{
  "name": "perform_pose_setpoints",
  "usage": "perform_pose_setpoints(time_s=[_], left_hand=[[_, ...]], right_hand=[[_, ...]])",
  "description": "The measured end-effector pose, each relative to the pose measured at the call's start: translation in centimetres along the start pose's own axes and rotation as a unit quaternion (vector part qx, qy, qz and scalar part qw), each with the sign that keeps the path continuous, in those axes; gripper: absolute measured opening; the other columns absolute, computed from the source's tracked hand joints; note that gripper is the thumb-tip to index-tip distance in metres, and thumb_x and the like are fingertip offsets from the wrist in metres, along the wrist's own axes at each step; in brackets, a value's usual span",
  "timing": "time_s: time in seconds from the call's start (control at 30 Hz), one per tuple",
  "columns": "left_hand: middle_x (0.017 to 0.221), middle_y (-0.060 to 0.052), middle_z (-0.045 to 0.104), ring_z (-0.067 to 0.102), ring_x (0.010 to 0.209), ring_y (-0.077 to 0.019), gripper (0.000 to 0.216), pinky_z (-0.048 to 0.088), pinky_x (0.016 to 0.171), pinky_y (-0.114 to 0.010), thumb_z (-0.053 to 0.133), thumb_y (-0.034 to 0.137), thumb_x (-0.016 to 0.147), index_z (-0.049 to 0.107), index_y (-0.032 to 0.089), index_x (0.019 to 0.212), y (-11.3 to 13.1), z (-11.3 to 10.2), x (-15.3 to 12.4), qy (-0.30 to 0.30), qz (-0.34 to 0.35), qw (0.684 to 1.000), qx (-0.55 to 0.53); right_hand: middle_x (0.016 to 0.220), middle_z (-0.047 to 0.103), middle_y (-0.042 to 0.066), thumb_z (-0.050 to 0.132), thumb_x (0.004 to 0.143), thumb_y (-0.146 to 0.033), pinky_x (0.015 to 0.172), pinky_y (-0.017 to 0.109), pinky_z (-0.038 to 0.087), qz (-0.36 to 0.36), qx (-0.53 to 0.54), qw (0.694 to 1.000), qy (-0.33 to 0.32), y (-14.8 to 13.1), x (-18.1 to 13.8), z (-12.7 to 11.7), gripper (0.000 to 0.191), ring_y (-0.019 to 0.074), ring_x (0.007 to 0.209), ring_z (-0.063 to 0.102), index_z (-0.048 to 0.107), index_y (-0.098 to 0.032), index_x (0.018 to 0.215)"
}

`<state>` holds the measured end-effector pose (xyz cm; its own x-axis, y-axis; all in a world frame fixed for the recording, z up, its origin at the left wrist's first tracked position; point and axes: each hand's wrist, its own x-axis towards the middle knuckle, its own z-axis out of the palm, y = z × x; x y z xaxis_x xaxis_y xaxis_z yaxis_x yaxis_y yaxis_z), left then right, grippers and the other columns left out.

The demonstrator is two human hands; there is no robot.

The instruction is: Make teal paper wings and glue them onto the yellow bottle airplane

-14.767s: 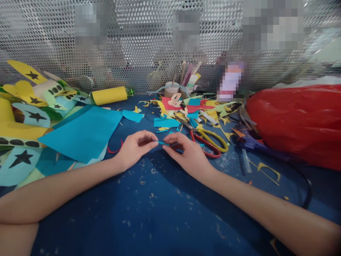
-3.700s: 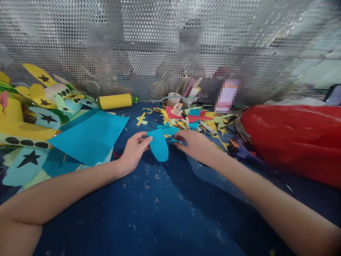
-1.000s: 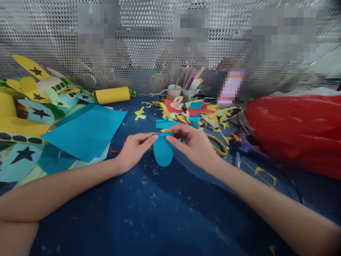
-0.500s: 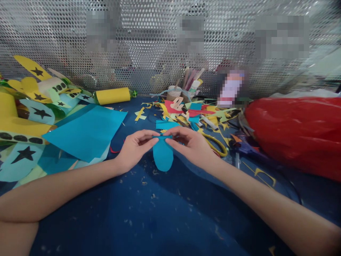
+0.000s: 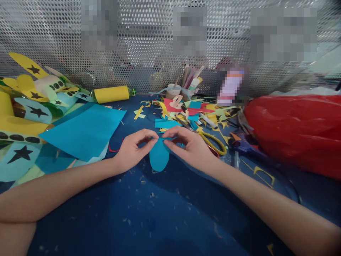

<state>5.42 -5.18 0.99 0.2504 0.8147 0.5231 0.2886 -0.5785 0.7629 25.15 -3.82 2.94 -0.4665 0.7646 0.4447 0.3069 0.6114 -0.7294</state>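
A blue paper cutout (image 5: 159,156) with a rounded lower end hangs between my two hands. My left hand (image 5: 134,147) pinches its upper left corner between thumb and fingers. On the other side, my right hand (image 5: 188,144) pinches the upper right corner in the same way. The cutout's top edge looks straight, and my fingertips partly cover it. Just behind my hands a blue paper strip (image 5: 166,123) lies on the table. Yellow-handled scissors (image 5: 217,144) rest beyond my right hand, partly hidden by it.
Paper aircraft with black stars (image 5: 32,113) crowd the left, beside a blue paper sheet (image 5: 87,131) and a yellow-wrapped bottle (image 5: 111,94). Coloured scraps (image 5: 197,110) lie near a cup of sticks (image 5: 173,91). A red plastic bag (image 5: 295,131) bulges at right; a perforated metal panel (image 5: 149,39) stands behind.
The blue cutout has shifted slightly left. Its top, which showed a darker folded band before, now looks flatter. Both hands keep their pinch, and the camera view has moved slightly.
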Motion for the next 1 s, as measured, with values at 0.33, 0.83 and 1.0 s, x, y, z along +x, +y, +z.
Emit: perform_pose_setpoints(time_s=[0.33, 0.83, 1.0], left_hand=[[0.091, -0.003, 0.071, 0.065, 0.081, -0.0136, 0.014, 0.052, 0.076, -0.024, 0.052, 0.025, 0.091, 0.065, 0.021, 0.093, 0.3, -0.1, 0.0, -0.007, 0.033, 0.995, 0.089], [0.093, -0.003, 0.073, 0.068, 0.089, -0.0146, 0.017, 0.052, 0.083, -0.026, 0.047, 0.021, 0.094, 0.064, 0.022, 0.096, 0.2, -0.4, -0.2, -0.045, 0.17, 0.97, 0.168], [0.092, -0.002, 0.073, 0.068, 0.087, -0.0144, 0.016, 0.052, 0.082, -0.025, 0.048, 0.021, 0.093, 0.064, 0.022, 0.094, 0.4, -0.3, -0.1, -0.042, 0.144, 0.975, 0.161]], right_hand=[[0.086, 0.069, 0.003, 0.058, 0.087, -0.03, 0.067, 0.029, 0.053, 0.004, -0.01, 1.0, 0.007, -0.5, 0.0, -0.2, 0.012, 0.0152, 0.077, 0.064, 0.065, -0.021, 0.088], [0.071, 0.064, 0.001, 0.061, 0.082, -0.041, 0.058, 0.026, 0.047, 0.134, 0.077, 0.986, -0.062, -1.3, 0.5, -0.5, 0.023, 0.0116, 0.063, 0.057, 0.063, -0.018, 0.076], [0.073, 0.068, 0.001, 0.062, 0.081, -0.039, 0.059, 0.026, 0.049, 0.127, 0.043, 0.988, -0.072, -1.2, 0.7, -0.9, 0.021, 0.0131, 0.065, 0.061, 0.066, -0.019, 0.079]])
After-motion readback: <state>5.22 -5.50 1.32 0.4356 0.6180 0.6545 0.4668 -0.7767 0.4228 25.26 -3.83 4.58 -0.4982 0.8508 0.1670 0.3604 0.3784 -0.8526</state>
